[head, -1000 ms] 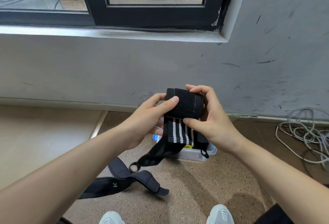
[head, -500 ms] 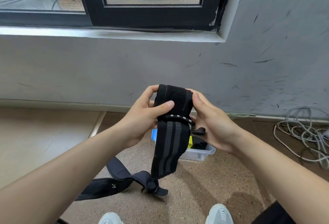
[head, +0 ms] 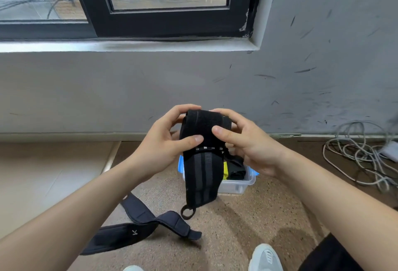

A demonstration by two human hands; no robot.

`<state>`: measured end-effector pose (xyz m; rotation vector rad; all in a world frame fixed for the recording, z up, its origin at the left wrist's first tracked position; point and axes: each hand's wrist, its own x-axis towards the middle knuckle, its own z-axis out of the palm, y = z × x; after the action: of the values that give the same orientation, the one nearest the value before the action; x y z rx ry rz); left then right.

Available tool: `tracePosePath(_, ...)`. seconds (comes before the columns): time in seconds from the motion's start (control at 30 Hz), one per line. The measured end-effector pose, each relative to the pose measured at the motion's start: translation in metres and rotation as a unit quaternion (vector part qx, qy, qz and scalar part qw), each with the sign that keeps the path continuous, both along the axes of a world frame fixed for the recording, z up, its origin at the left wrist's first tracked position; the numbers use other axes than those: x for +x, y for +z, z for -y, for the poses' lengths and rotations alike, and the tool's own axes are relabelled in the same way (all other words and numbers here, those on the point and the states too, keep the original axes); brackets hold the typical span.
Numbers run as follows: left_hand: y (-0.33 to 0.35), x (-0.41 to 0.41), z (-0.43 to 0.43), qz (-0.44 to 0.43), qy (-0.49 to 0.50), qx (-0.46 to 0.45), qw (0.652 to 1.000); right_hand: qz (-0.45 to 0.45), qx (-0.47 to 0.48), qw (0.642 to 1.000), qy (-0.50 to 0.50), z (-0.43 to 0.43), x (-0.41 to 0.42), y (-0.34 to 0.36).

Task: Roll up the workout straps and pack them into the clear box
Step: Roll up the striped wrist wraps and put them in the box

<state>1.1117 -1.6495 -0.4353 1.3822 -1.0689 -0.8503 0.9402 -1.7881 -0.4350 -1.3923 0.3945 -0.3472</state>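
Note:
A black workout strap (head: 204, 128) with grey stripes is partly rolled and held in the air in front of me. My left hand (head: 163, 143) grips the roll from the left, thumb pressed on its front. My right hand (head: 247, 141) grips it from the right, thumb on top of the roll. The loose striped tail hangs down and ends in a small ring (head: 187, 213). Behind and below the tail stands the clear box (head: 241, 185) on the floor, holding black and yellow items. A second black padded strap (head: 137, 230) lies unrolled on the floor at lower left.
The grey wall (head: 301, 89) and a black-framed window (head: 168, 22) are straight ahead. A tangle of white cable (head: 357, 156) lies on the floor at right. My white shoes (head: 266, 257) show at the bottom edge. A pale floor panel (head: 47, 173) lies at left.
The roll has been turned further, so the hanging tail is shorter and its ring has lifted off the floor strap. Both thumbs have shifted onto the front of the roll.

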Motion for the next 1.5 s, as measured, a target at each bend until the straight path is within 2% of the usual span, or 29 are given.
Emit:
tracePosePath(0.1, 0.003, -0.002, 0.001, -0.008, 0.004, 0.019, 1.0, 0.017, 0.022, 1.0, -0.007, 0.001, 0.001, -0.002)
tracePosePath(0.2, 0.008, -0.003, 0.002, -0.04, -0.016, 0.076, 0.996, 0.033, 0.034, 0.999, -0.025, 0.003, 0.002, -0.006)
tracePosePath(0.33, 0.011, -0.005, 0.004, -0.099, -0.039, 0.119, 0.987, 0.053, -0.003, 0.997, -0.054, 0.004, 0.004, -0.013)
tracePosePath(0.53, 0.009, -0.008, 0.011, -0.141, 0.004, 0.085, 0.986, 0.053, -0.077, 0.994, -0.049, 0.005, 0.001, -0.01)
tracePosePath(0.8, 0.008, -0.016, 0.021, -0.143, 0.036, 0.06, 0.987, 0.013, -0.129, 0.992, -0.004, 0.007, -0.002, -0.002)
tracePosePath(0.9, 0.008, -0.014, 0.023, -0.144, 0.039, 0.046, 0.988, 0.006, -0.092, 0.996, 0.015, 0.015, -0.003, -0.001)
tracePosePath(1.03, 0.009, -0.015, 0.025, -0.1, 0.052, 0.025, 0.993, 0.014, 0.062, 0.998, 0.02, 0.025, -0.006, 0.003)
tracePosePath(1.27, 0.005, -0.013, 0.031, -0.041, 0.066, -0.035, 0.996, 0.004, 0.082, 0.997, 0.013, 0.025, -0.006, 0.003)
tracePosePath(1.4, -0.005, -0.007, 0.029, 0.157, 0.065, -0.061, 0.984, -0.005, 0.081, 0.996, 0.018, 0.023, -0.004, -0.001)
tracePosePath(1.5, -0.011, -0.006, 0.026, 0.204, 0.043, -0.077, 0.975, -0.002, 0.085, 0.996, -0.028, 0.022, 0.0, -0.005)
